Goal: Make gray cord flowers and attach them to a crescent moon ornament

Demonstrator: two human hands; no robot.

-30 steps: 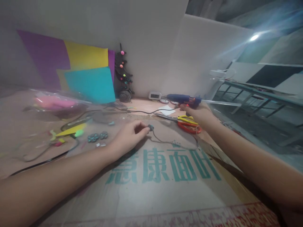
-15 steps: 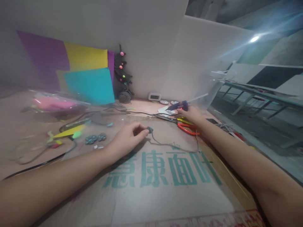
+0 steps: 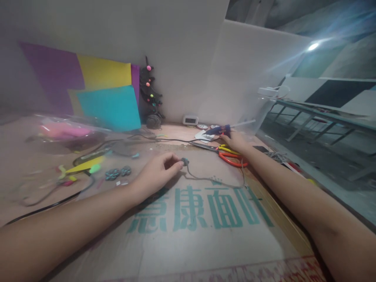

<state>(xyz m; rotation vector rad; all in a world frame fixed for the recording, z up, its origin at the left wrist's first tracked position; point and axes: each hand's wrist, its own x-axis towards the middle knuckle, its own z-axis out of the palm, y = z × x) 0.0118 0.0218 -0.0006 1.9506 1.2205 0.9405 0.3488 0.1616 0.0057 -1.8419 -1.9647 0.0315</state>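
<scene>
My left hand [image 3: 161,171] is closed, with thumb and fingertips pinching a small dark grey coil of cord [image 3: 185,161]. From this coil a thin grey cord [image 3: 211,179] trails rightward over the printed cardboard [image 3: 205,246]. Farther back on the right, my right hand [image 3: 236,141] is closed around the handle of a dark blue glue gun [image 3: 219,130], fingers partly hidden. A glue stick [image 3: 243,123] sticks out behind the gun, and its nozzle points left over a white scrap [image 3: 202,135]. Orange-and-yellow-handled scissors [image 3: 230,158] lie just below my right wrist.
Several grey coiled flower shapes [image 3: 113,174] lie left of my left forearm. Behind stand a small dark tree with coloured balls [image 3: 151,98], coloured sheets [image 3: 108,107] and a small digital clock [image 3: 190,120]. A black cable [image 3: 53,204] crosses the left side; a plastic bag [image 3: 67,131] lies beyond.
</scene>
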